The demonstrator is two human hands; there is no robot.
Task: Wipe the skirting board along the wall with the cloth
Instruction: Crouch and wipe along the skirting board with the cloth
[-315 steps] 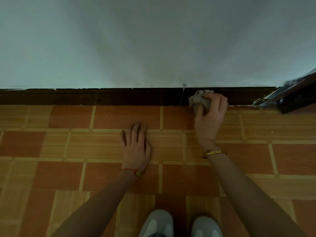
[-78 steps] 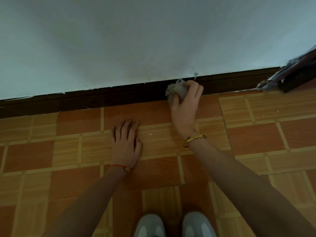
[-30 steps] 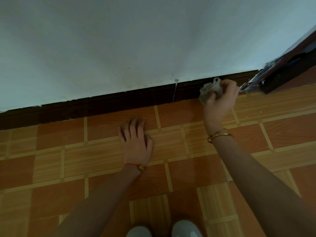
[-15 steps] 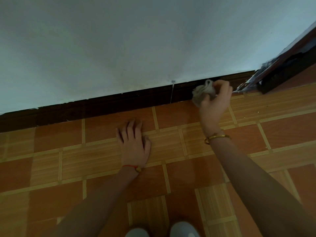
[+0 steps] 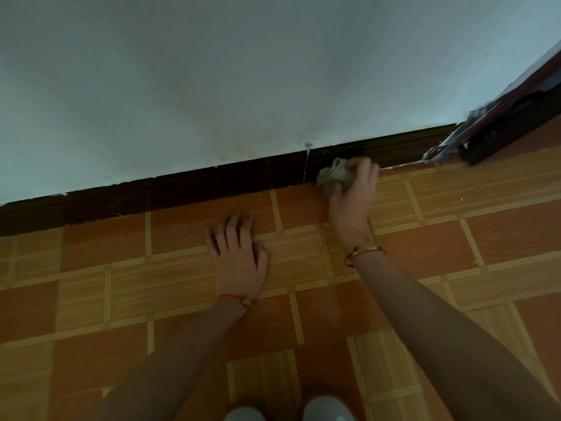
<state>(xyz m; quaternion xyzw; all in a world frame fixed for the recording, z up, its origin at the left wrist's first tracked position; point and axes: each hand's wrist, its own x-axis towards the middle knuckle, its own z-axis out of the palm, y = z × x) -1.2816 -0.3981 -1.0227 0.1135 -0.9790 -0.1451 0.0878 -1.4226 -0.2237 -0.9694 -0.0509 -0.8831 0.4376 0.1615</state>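
Right hand [image 5: 352,205] has its fingers curled tight around a bunched grey cloth [image 5: 334,174], and the cloth is pressed against the foot of the dark skirting board [image 5: 212,186], just right of a thin pale vertical seam [image 5: 306,168] in the board. A gold bangle [image 5: 364,252] sits on that wrist. Left hand [image 5: 238,256] lies flat on the floor, fingers straight and spread a little, gripping nothing, palm down on the tiles with a red thread bracelet [image 5: 235,298] at the wrist. Both forearms reach in from the bottom of the view. The floor [image 5: 455,238] is a pattern of orange-brown and striped wood-look tiles. The skirting board runs along the base of a pale wall [image 5: 243,71], climbing toward the right, where it meets a dark door frame [image 5: 501,123] with pale smears at its base. At the bottom edge, the toes of two light shoes [image 5: 328,408] peek in.
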